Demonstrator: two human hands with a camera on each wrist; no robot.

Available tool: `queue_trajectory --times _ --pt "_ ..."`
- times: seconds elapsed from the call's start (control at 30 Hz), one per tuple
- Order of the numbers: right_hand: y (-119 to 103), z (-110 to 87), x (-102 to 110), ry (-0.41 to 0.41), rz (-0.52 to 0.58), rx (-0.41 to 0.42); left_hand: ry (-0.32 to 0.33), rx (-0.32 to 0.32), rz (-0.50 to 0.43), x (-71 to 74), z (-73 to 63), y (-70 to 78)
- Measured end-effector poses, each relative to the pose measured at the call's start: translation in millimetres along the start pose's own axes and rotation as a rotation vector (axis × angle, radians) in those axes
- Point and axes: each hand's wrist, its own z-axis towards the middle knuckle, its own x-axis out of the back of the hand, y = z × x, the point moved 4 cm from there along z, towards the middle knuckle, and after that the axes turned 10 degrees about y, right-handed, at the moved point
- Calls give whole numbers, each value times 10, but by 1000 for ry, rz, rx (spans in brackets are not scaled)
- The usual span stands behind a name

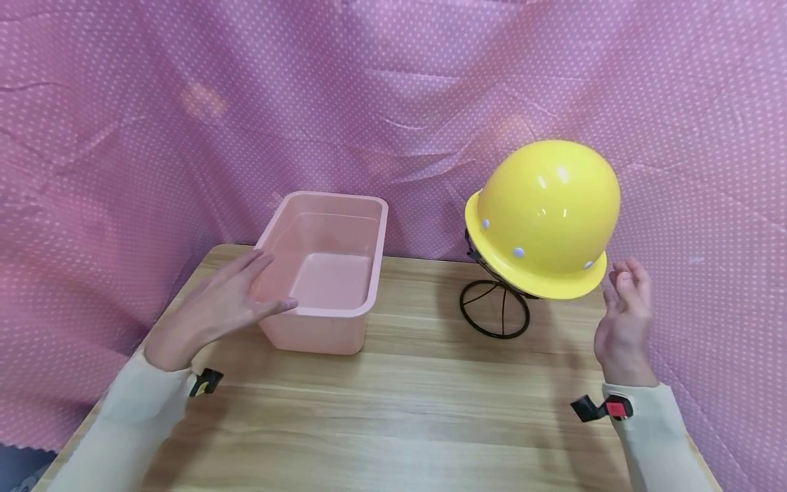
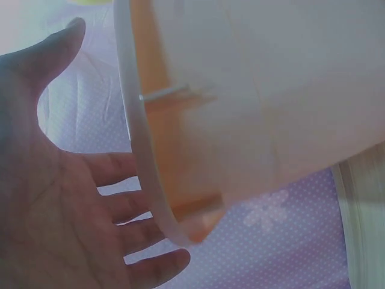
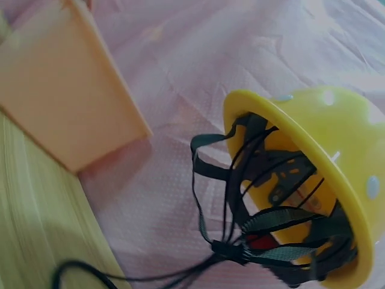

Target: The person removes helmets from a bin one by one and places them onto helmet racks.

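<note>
A yellow hard hat [image 1: 549,212] sits tilted on a black wire stand [image 1: 495,309] at the right of the table. Its dark straps and inner harness [image 3: 258,180] show from below in the right wrist view. Just right of the brim is my right hand [image 1: 624,324], raised, its fingers loosely bent and holding nothing. My left hand [image 1: 224,297] hovers by the near left rim of a pink plastic bin [image 1: 326,312], thumb and fingers spread. In the left wrist view those fingers [image 2: 111,168] overlap the bin's rim, with the thumb apart from it.
The bin and the stand rest on a light wood table [image 1: 393,410]. A pink dotted cloth [image 1: 393,123] hangs behind the table and along both sides. Each wrist wears a small black band piece [image 1: 207,381].
</note>
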Motion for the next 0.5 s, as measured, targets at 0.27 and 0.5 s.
queue_trajectory --times 0.27,0.5 --pt "-261 -78 -121 -158 -197 257 113 -175 36 21 70 258" --pt "-434 -195 -226 -300 -524 440 114 -234 68 83 138 534"
